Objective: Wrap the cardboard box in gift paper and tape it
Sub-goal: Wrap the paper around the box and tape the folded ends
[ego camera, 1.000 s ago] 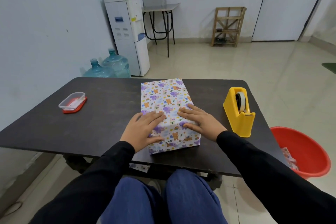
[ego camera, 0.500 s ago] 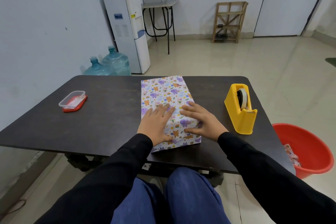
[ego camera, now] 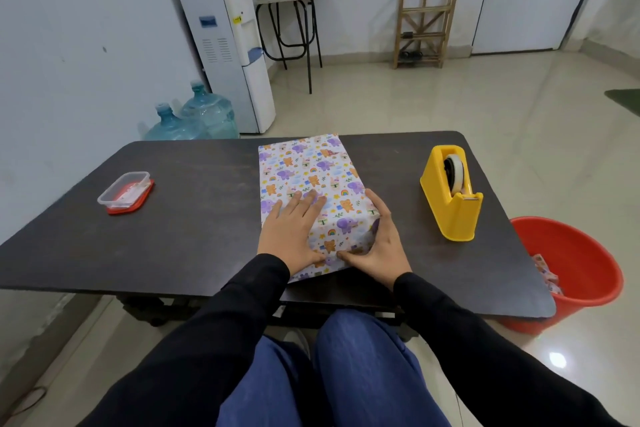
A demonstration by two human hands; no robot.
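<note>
The box [ego camera: 311,177], covered in white gift paper with small coloured animals, lies lengthwise in the middle of the dark table [ego camera: 194,218]. My left hand [ego camera: 292,230] rests flat on the near part of its top, fingers spread. My right hand [ego camera: 379,241] cups the near right corner, thumb pressing the paper at the near end and fingers along the right side. The near end's paper looks folded down under both thumbs. A yellow tape dispenser [ego camera: 450,194] with a white roll stands to the right of the box.
A small clear plastic container with a red lid [ego camera: 125,188] sits at the table's left. A red tub [ego camera: 571,270] holding paper scraps stands on the floor by the table's right edge. Beyond the table are water bottles [ego camera: 194,118], a water dispenser [ego camera: 228,45] and a wooden rack [ego camera: 426,28].
My right hand slid from the top of the box down to its near right corner. My left hand shifted right and forward on the top. The box stayed in place.
</note>
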